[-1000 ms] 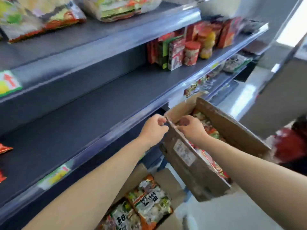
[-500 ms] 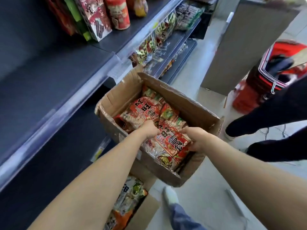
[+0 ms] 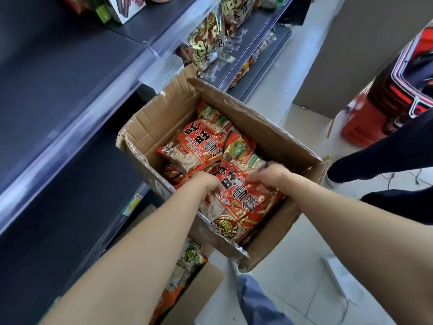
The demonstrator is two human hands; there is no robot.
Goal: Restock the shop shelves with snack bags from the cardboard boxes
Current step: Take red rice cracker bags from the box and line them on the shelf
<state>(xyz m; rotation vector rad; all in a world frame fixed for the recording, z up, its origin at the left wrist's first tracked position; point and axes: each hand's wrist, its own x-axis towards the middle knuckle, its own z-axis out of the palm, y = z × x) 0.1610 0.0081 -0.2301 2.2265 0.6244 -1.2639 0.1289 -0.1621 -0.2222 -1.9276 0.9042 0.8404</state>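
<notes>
Since a second ago you moved off the box rim: left grip (image 3: pixel 206 184) and right grip (image 3: pixel 269 178) now pinch the top red snack bag (image 3: pixel 239 202), centre frame, inside the cardboard box (image 3: pixel 269 134). Lift-out to the shelf (image 3: pixel 58 90), left of frame, looks next.

An open cardboard box (image 3: pixel 255 124) with raised flaps sits tilted just beside the dark shelves (image 3: pixel 58 73), packed with red snack bags (image 3: pixel 199 146). The nearest bag (image 3: pixel 243 207) lies face up on top, gripped by the left hand (image 3: pixel 206 185) and right hand (image 3: pixel 269 177). A lower box (image 3: pixel 206 281) holds more bags (image 3: pixel 189 256).
</notes>
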